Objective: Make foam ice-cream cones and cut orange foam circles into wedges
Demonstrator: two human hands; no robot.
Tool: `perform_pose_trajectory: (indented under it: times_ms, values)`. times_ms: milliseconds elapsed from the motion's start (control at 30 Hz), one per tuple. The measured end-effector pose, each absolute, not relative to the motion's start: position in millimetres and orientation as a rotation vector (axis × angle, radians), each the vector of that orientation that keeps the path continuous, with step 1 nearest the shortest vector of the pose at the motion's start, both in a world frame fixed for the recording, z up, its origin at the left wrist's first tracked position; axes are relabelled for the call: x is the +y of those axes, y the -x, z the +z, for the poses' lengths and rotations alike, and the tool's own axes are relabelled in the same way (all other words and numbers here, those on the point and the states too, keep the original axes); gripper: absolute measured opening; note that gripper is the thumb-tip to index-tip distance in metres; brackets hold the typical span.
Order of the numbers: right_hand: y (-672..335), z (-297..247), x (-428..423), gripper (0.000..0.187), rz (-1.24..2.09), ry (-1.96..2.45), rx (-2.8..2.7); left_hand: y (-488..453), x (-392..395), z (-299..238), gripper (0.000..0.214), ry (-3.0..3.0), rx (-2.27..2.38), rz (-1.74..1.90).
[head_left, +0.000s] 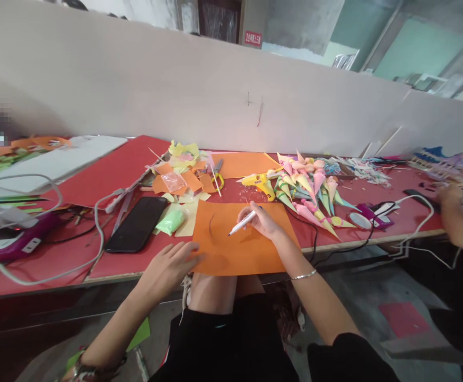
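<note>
An orange paper sheet (247, 249) lies at the near edge of the red table (107, 170), with a short dark curved line drawn on its left part. My right hand (263, 220) is closed on a white marker pen (242, 223), whose tip rests on the sheet. My left hand (171, 265) lies flat, fingers stretched out, pressing the sheet's left edge. A black phone (137, 224) lies just left of the sheet, and a pale green lump (170, 221) sits between them.
A yellow glue gun (260, 183), scissors (217, 172), orange and yellow paper scraps (181, 178) and a heap of coloured paper cones (314, 188) lie behind the sheet. Cables (56, 228) cross the left side. Another person's hand (452, 196) works at the far right.
</note>
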State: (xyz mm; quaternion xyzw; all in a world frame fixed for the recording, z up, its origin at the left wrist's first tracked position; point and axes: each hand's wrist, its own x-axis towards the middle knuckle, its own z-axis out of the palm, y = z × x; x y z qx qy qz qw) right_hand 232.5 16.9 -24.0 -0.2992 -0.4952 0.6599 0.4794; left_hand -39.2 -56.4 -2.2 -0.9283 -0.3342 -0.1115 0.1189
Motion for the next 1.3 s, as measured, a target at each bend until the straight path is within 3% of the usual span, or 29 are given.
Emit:
perform_pose_trajectory:
  times_ms: [167, 467, 600, 767, 1033, 1300]
  values:
    - [-250.1, -22.8, -3.0, 0.049, 1.536, 0.752, -1.159, 60.3, -26.8, 16.5, 0.036, 2.595, -0.852, -0.512]
    - [-227.4, -38.6, 5.0, 0.044, 1.573, 0.788, -0.997, 51.9, 53.2, 56.8, 0.041, 2.438, -1.367, -0.327]
    - [-210.2, -43.7, 1.7, 0.038, 1.436, 0.894, -0.975, 45.4, 42.4, 47.4, 0.042, 2.300, -1.541, -0.158]
    - [-199.4, -42.7, -4.7, 0.033, 1.329, 0.947, -0.957, 38.6, 5.3, 21.3, 0.035, 2.365, -1.628, -0.193]
    - [-182.3, -13.0, 26.7, 0.023, 1.178, 0.961, -1.128, 23.4, -15.8, -13.8, 0.056, 2.547, -1.698, -0.197]
    - [-177.9, -28.0, 45.8, 0.021, 1.230, 1.041, -1.261, 26.6, -28.7, -12.5, 0.046, 2.891, -1.556, -0.280]
